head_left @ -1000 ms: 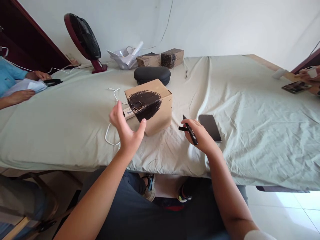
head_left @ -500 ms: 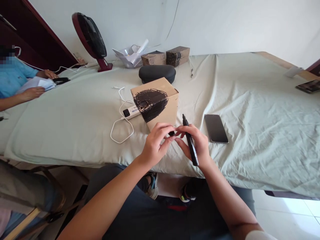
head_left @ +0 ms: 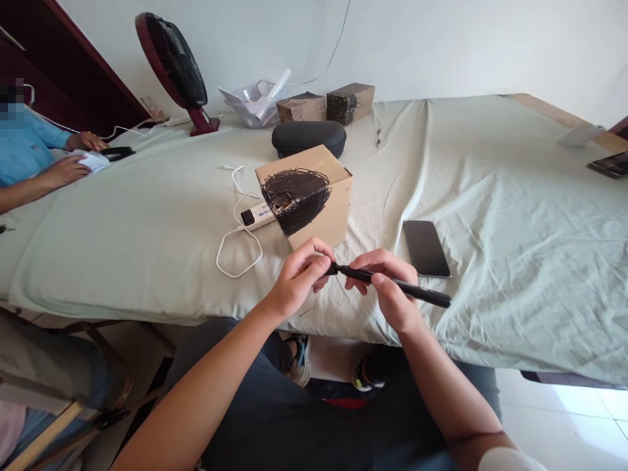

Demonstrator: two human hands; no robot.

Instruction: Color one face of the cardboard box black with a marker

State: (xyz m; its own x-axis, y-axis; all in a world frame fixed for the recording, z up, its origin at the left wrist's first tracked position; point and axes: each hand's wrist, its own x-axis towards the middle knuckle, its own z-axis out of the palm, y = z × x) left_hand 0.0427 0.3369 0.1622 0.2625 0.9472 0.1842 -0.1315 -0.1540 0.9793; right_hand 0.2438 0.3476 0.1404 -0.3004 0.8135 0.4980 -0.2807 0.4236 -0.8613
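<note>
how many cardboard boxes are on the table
3. One large cardboard box with a black scribbled patch stands beyond the hands near the table's middle; two smaller boxes, and, sit side by side at the far edge. More may be hidden behind them.

Cardboard box (head_left: 309, 199) just beyond; phone (head_left: 426, 247) rightward.

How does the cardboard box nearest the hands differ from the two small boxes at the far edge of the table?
The near box is larger than the two far boxes. It stands alone by a white cable and a phone, with one big black scribbled patch; the far boxes sit side by side near the wall, the right one darkened nearly all over. All are brown cardboard marked with black ink.
</note>
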